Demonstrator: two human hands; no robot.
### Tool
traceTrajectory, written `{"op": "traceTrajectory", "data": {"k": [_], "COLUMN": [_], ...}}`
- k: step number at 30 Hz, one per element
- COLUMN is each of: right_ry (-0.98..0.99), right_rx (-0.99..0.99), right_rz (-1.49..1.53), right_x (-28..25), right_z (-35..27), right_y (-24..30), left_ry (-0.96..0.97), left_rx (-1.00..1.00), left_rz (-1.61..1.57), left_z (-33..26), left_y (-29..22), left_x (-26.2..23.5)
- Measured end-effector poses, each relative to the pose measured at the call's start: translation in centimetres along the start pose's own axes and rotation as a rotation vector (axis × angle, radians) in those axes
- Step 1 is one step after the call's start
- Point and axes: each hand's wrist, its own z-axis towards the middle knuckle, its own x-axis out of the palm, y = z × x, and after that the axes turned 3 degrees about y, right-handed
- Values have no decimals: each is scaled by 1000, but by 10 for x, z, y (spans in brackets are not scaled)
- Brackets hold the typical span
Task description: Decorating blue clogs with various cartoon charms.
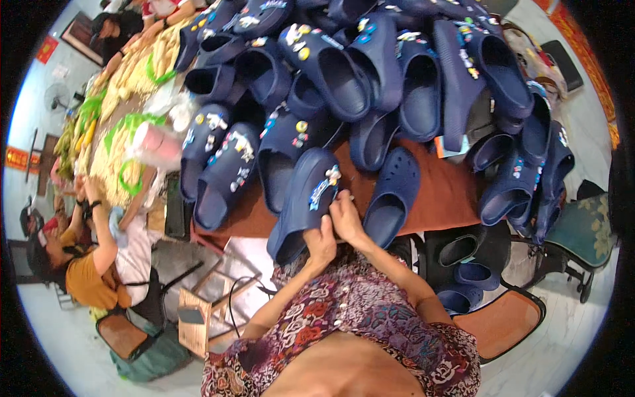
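A dark blue clog (301,205) with small charms on its top lies toe-up at the near edge of the brown table (446,195). My left hand (321,243) grips its heel end from below. My right hand (345,217) presses its fingers against the clog's side near a blue and white charm (321,187). A plain blue clog (391,195) without charms lies just right of my right hand.
A big heap of blue clogs (370,73), several with charms, covers the table. More clogs (463,274) sit under it. A wooden stool (198,317) and an orange chair (506,321) stand near my legs. At the left, a person in yellow (86,264) handles pale bundles (129,86).
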Motion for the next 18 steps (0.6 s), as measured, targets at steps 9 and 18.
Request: {"op": "traceTrajectory", "data": {"k": [9, 18], "right_ry": [66, 88], "right_rx": [172, 201], "right_rz": [464, 538], "right_x": [9, 7], "right_z": [-11, -11], "right_y": [-12, -18], "left_ry": [114, 76], "left_rx": [-166, -122], "left_rz": [-148, -117], "left_z": [2, 16], "left_y": [-15, -16], "left_x": [-1, 3]}}
